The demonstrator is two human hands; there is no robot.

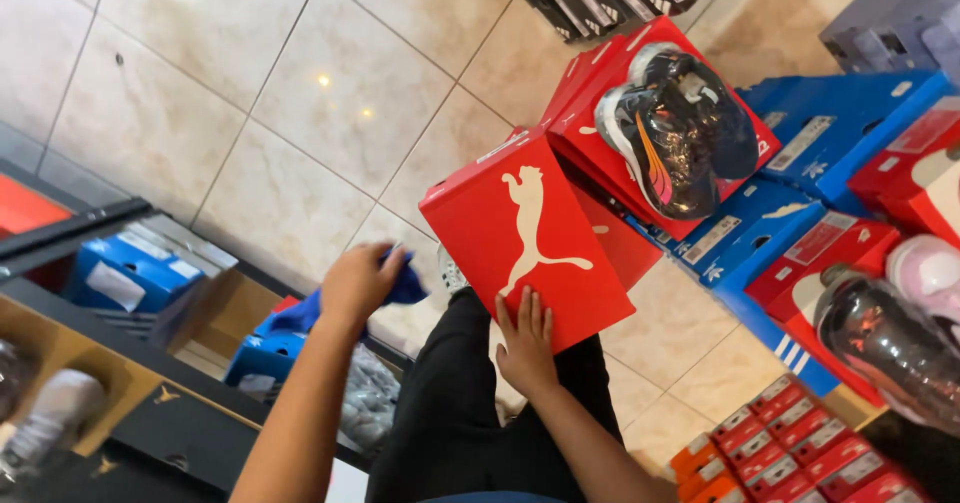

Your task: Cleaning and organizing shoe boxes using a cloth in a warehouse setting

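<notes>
Right hand (527, 348) flat, fingers spread, on near edge of red shoe box (525, 238) propped on lap above tiled floor (300, 113). Left hand (358, 281) closed on blue cloth (400, 285). Likely light, stiff cardboard, slick lid; best gripped at side edges.

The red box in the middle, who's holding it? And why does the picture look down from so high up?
The camera sits on a person's head, so you look down at that person's own arms and dark trousers. The right hand lies flat on the lid of the red box, which rests on the lap. The left hand grips a blue cloth. Around them, on a shiny tiled floor, are stacks of red and blue shoe boxes. One stack has a pair of dark sneakers wrapped in clear plastic on top.
</notes>
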